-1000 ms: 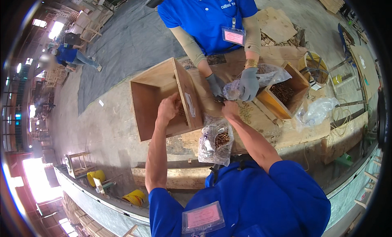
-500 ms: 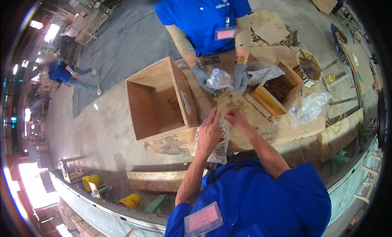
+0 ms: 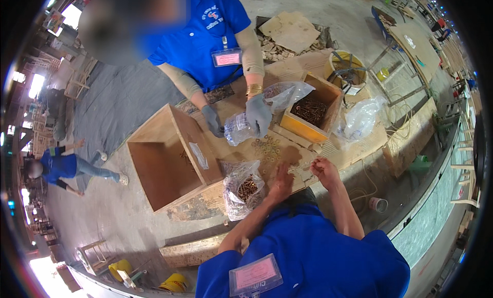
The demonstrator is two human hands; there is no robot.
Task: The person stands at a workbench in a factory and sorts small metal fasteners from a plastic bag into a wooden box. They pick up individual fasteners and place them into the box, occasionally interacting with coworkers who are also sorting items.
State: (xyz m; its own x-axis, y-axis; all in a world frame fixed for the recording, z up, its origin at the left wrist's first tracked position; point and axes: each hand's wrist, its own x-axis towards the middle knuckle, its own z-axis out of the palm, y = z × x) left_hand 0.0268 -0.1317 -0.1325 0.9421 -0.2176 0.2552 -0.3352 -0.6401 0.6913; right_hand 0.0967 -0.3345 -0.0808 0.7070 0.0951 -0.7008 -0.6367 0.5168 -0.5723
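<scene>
My left hand point(image 3: 281, 184) is over the near edge of the cardboard-covered table point(image 3: 354, 150), fingers drawn together; whatever it may hold is too small to make out. Just to its right, my right hand point(image 3: 324, 171) is closed in a pinch, its contents hidden too. Small brass-coloured washers point(image 3: 267, 148) lie scattered beyond my hands. A clear plastic bag point(image 3: 231, 196) with copper-coloured screws point(image 3: 247, 189) in it sits left of my left hand. Across the table, a co-worker's gloved hands point(image 3: 258, 116) hold a clear plastic packet point(image 3: 238, 129).
A large wooden box point(image 3: 192, 136) stands on the left, with a few screws inside. A smaller wooden box point(image 3: 306, 127) full of screws is at the right, beside an empty-looking plastic bag point(image 3: 359, 118) and a bucket point(image 3: 346, 74). Another person point(image 3: 64, 164) walks at far left.
My view has shifted. My hands have drawn back toward me and away from the bag of screws, which now shows openly. The co-worker leans closer, turning the packet.
</scene>
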